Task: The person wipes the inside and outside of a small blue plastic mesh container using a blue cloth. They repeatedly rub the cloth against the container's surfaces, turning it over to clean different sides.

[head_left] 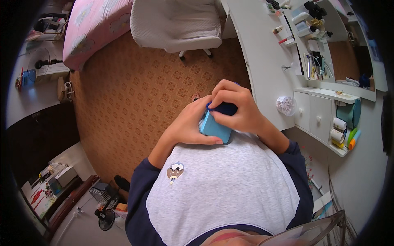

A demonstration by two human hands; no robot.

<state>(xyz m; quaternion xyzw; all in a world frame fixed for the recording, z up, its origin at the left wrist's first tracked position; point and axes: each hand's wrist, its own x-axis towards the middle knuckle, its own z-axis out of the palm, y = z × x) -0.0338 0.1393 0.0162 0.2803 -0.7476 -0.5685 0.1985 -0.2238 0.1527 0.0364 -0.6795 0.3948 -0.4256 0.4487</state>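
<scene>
In front of my chest, my left hand [193, 123] is closed round a small light-blue box-shaped thing [217, 130] with rounded corners. Its thumb lies along the near edge, and something whitish shows at the left side, too small to make out. My right hand [239, 107] bends over the top of it, with thumb and fingers pinching a dark-blue piece [225, 108]. This piece meets the upper end of the light-blue thing; whether the two are joined I cannot tell. My right fingers partly hide it.
A white chair [176, 24] stands ahead on the brown patterned floor [131, 98]. To the right runs a white desk [262, 53] with a mirror, bottles and a clear round tub [286, 105]. A pink bed [98, 28] is far left; a black fan [106, 219] lies lower left.
</scene>
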